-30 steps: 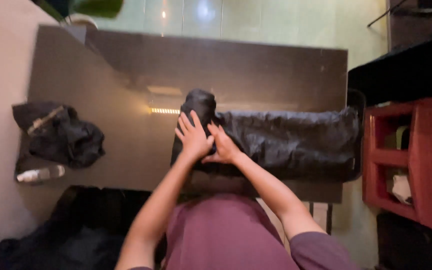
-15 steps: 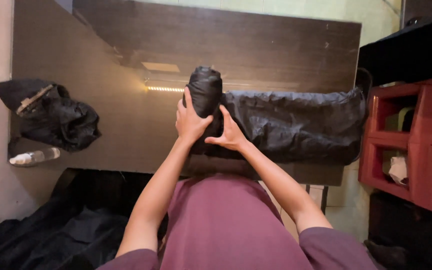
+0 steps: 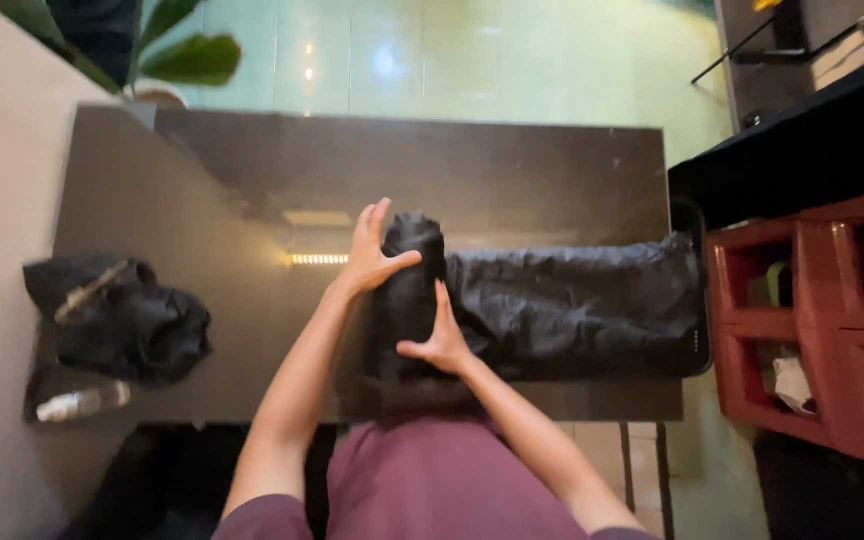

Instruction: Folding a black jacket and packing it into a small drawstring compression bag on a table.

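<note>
On the dark table [image 3: 202, 200] by the green tiled floor, we press our left hand [image 3: 370, 255] and right hand [image 3: 439, 340], fingers spread, against the rolled end [image 3: 410, 290] of a black garment [image 3: 572, 305]; it looks soft, light and springy, best gripped around the roll.

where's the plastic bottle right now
In the head view, the plastic bottle lies at the table's near-left corner, just below the crumpled black bag.

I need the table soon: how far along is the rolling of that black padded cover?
Done: a short roll stands at the left end. In hand: left hand and right hand press it. Left: the long flat stretch reaching the table's right edge.
</note>
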